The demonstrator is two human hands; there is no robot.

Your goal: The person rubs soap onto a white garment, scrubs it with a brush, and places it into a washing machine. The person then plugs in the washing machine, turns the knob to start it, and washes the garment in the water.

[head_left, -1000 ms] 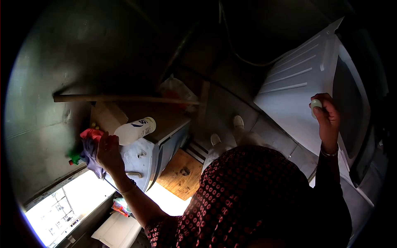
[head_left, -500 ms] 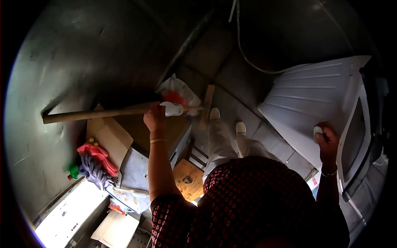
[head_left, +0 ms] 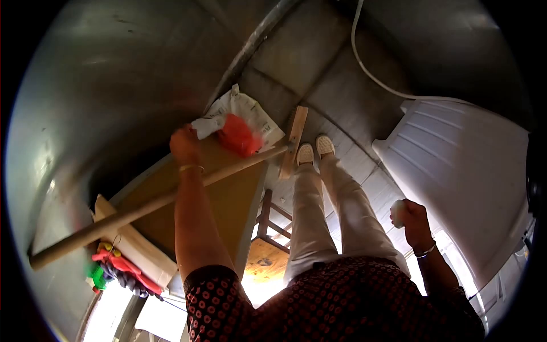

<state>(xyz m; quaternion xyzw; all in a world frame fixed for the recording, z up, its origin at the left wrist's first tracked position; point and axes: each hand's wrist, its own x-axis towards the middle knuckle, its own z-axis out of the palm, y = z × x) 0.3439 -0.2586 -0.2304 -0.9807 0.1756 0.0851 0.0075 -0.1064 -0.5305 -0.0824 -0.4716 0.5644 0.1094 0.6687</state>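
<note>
My left hand (head_left: 185, 145) is closed around a white, crumpled-looking piece (head_left: 208, 126), blurred, whose kind I cannot make out. It is above the brown top of a box or cabinet (head_left: 222, 194). Just right of it lie a red plastic bag (head_left: 240, 135) and a printed white sheet or bag (head_left: 259, 114). A long wooden pole (head_left: 131, 212) passes below this hand, with a wooden crossboard (head_left: 296, 134) at its far end. My right hand (head_left: 415, 221) is closed on a pale, rounded object (head_left: 398, 213), held out to the right of my legs.
A white ribbed plastic panel (head_left: 450, 165) stands at the right, with a pale hose (head_left: 370, 71) behind it. Red gloves (head_left: 128, 268) hang by cardboard (head_left: 137, 239) at lower left. A wooden stool (head_left: 265, 259) is beside my legs. A metal wall (head_left: 114, 74) rises at left.
The view has tilted and shifted. My left hand has moved up and left with the white piece, beside the red bag. My right hand has come inward toward my legs, still holding the pale object.
</note>
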